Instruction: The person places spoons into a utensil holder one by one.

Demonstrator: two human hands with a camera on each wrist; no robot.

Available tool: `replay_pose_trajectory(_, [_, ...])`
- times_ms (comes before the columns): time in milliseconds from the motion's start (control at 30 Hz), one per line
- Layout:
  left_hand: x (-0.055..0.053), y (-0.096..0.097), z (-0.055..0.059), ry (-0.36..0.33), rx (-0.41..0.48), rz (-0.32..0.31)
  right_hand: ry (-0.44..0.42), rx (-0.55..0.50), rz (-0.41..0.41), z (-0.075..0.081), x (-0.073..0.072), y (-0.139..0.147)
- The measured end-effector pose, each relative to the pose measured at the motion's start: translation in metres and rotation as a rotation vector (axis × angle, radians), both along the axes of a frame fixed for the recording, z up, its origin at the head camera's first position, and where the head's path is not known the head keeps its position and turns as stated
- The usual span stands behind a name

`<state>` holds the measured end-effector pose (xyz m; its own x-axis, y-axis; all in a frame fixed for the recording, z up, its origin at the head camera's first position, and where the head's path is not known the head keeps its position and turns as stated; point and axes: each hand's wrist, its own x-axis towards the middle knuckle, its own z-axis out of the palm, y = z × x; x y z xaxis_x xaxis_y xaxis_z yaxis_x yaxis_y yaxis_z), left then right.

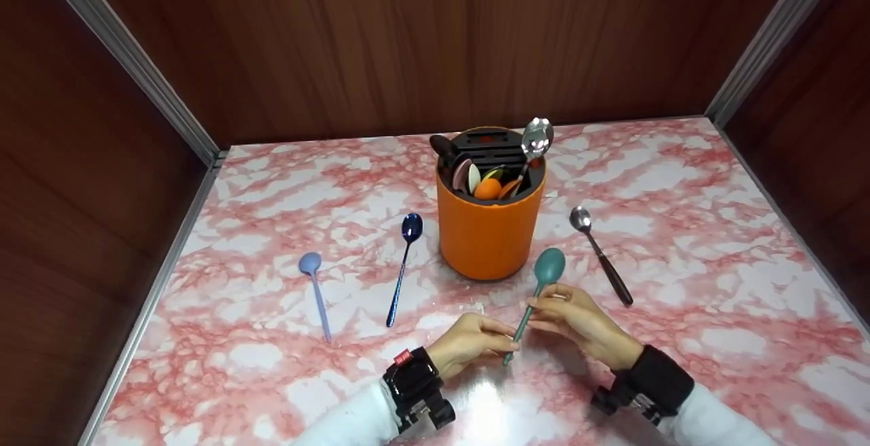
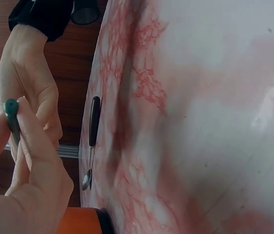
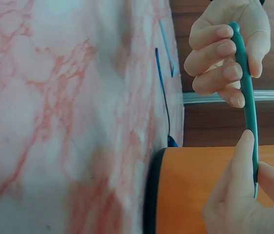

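Note:
Both hands hold a teal spoon [image 1: 550,266] over the table's near part, its bowl up and away, its handle slanting down to the left. My left hand [image 1: 474,342] pinches the handle near its tail end; in the left wrist view the round handle tip [image 2: 11,105] pokes out between thumb and finger. Higher up, close below the bowl, my right hand [image 1: 583,320] pinches the handle between thumb and fingers. In the right wrist view the handle [image 3: 244,83] runs between the two hands, while the bowl is hidden. Just beyond the bowl stands an orange utensil holder [image 1: 486,242].
Several spoons and a black handle stick out of the holder's dark top. A light blue spoon [image 1: 310,264] and a shiny dark blue spoon [image 1: 411,228] lie left of it. On the right lies a metal spoon with a brown handle [image 1: 609,270]. Wooden panels [image 1: 380,45] wall the marbled table.

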<state>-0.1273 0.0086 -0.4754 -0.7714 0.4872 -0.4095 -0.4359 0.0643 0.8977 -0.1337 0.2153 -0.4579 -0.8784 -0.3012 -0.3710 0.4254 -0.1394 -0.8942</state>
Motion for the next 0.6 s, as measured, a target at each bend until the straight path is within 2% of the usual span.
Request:
replay_pose_trajectory(167, [0.002,0.001,0.011,0.001,-0.007,0.017,0.006,-0.025,0.005,0.010,0.000,0.001])
replay_pose_trajectory(400, [0.001,0.004,0.025,0.045,0.024,0.008,0.078,-0.040,0.007,0.021,-0.002,0.002])
replay_pose_trajectory(600, [-0.001,0.004,0.034,0.056,0.027,-0.003,0.088,-0.036,-0.006,0.029,-0.005,0.003])
